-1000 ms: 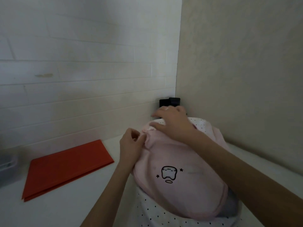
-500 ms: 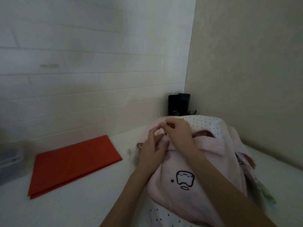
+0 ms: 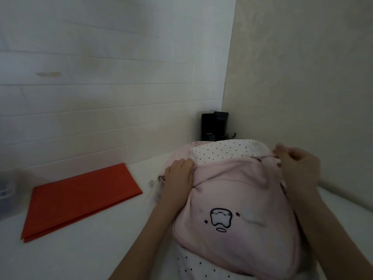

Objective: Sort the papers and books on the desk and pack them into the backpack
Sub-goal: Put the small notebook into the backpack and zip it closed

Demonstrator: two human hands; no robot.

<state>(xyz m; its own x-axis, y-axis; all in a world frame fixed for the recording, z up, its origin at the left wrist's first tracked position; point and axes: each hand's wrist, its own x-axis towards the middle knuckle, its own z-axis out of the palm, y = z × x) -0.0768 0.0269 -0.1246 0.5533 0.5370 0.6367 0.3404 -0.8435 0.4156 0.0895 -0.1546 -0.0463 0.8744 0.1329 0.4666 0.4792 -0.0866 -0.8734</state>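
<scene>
The soft pink fabric backpack with a cartoon print (image 3: 232,203) stands nearest on the white surface (image 3: 90,249); the left hand (image 3: 177,174) grips its left top edge, the right hand (image 3: 296,166) pinches its right rim, blurred. A flat red-orange paper folder (image 3: 80,199) lies apart leftward, open room between; two black box speakers (image 3: 214,126) fill the far corner

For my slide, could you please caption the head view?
Both hands work the top of a pink backpack: left hand grips the fabric, right hand pinches near the zipper; a red folder waits.
</scene>
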